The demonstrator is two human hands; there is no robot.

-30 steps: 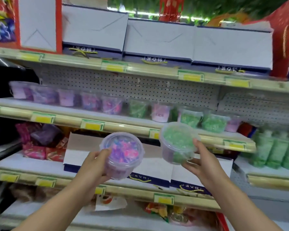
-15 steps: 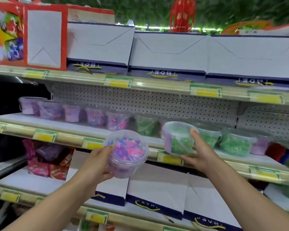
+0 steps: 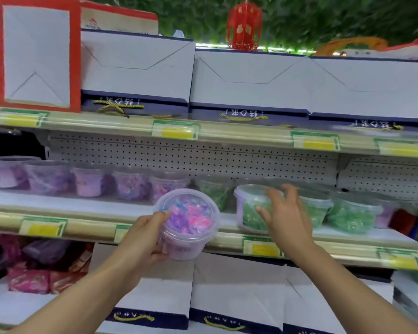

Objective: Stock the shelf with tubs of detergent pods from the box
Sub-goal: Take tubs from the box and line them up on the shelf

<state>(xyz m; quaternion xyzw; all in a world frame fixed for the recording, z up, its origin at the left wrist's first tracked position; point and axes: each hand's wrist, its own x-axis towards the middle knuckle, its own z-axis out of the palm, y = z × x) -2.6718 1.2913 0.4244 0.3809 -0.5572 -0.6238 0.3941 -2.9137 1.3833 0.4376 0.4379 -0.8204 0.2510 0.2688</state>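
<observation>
Head view: we are gripping the clear round tub of purple-pink pods (image 3: 187, 224) in our left hand (image 3: 140, 239), ready to shelve, while our right hand's (image 3: 287, 213) fingers (image 3: 274, 192) are spreading loose beside the clear green-pod tub (image 3: 250, 208) sitting on the white shelf (image 3: 82, 204).

A clear tub of pink, purple and blue pods (image 3: 187, 226) is tilted with its lid toward the camera, held in front of the middle shelf (image 3: 65, 206). A tub of green pods (image 3: 250, 208) stands upright near that shelf's front edge, ahead of a row of purple tubs (image 3: 89, 182) and green tubs (image 3: 352, 213).

Pegboard back panel (image 3: 203, 155) under green foliage ceiling (image 3: 323, 18), red lantern (image 3: 244, 26).
</observation>
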